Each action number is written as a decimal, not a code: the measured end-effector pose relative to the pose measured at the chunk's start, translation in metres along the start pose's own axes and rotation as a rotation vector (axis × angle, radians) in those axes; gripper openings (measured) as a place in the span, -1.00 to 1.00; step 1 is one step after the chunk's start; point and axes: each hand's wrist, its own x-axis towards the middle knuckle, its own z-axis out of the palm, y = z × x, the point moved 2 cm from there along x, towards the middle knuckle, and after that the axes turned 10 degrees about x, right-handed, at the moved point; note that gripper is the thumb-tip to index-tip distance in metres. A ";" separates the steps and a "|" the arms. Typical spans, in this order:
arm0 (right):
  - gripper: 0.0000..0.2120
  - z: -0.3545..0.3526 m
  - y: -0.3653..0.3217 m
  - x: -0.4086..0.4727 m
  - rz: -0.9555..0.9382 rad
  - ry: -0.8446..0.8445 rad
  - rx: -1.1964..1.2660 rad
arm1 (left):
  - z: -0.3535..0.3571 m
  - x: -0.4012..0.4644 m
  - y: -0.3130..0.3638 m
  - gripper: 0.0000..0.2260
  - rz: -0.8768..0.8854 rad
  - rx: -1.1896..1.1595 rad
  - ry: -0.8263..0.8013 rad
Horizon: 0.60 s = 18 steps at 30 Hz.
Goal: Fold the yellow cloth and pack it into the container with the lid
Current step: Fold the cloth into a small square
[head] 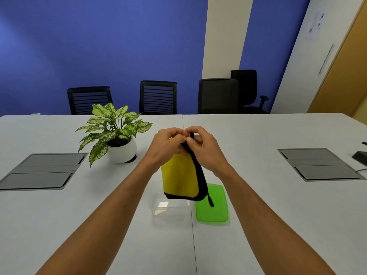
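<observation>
Above the near-middle of the white table (258,215), left hand (167,146) and right hand (204,147) pinch the half-folded yellow black-edged cloth (179,176), clear plastic container (170,207) and green lid (215,210) unpacked.

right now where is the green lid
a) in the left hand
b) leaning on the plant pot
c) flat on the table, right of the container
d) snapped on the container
c: the green lid lies flat on the table just right of the open clear container, while both hands hold the yellow cloth above them.
</observation>
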 end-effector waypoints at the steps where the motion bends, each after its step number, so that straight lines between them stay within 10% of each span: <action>1: -0.80 0.000 0.002 -0.001 0.014 -0.030 0.024 | 0.000 0.000 -0.001 -0.76 -0.017 -0.034 -0.037; 11: -0.67 -0.007 0.008 -0.006 -0.050 -0.080 -0.031 | -0.002 -0.002 -0.008 -0.82 0.279 0.544 0.165; 18: -0.72 -0.013 0.004 -0.010 -0.044 -0.200 0.059 | 0.000 -0.002 -0.015 -0.93 0.234 0.413 0.028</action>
